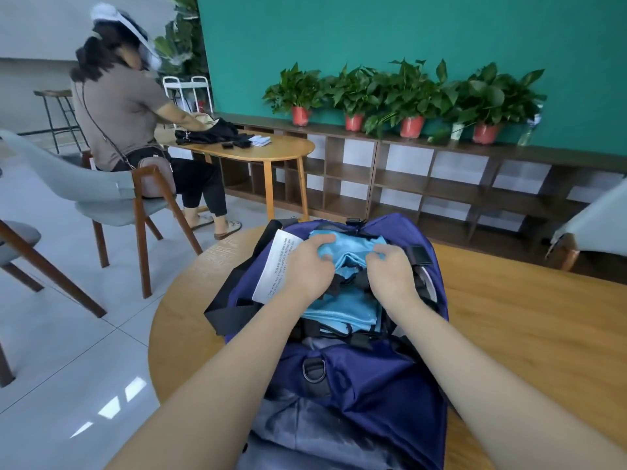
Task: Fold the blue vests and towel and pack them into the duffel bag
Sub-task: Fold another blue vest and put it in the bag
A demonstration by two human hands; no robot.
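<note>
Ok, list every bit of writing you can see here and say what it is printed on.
White tag on the left edge of the duffel bag, beside the left hand: several lines of small black capital print, too small and skewed to read.
Nothing else legible: no text shows on the blue vests, the right hand, the red plant pots or the green wall.

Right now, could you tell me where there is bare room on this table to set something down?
Bare wood on the table lies right of the duffel bag, and a narrower strip left of it. The bag's opening is crowded: both hands, left and right, grip the blue vests.
</note>
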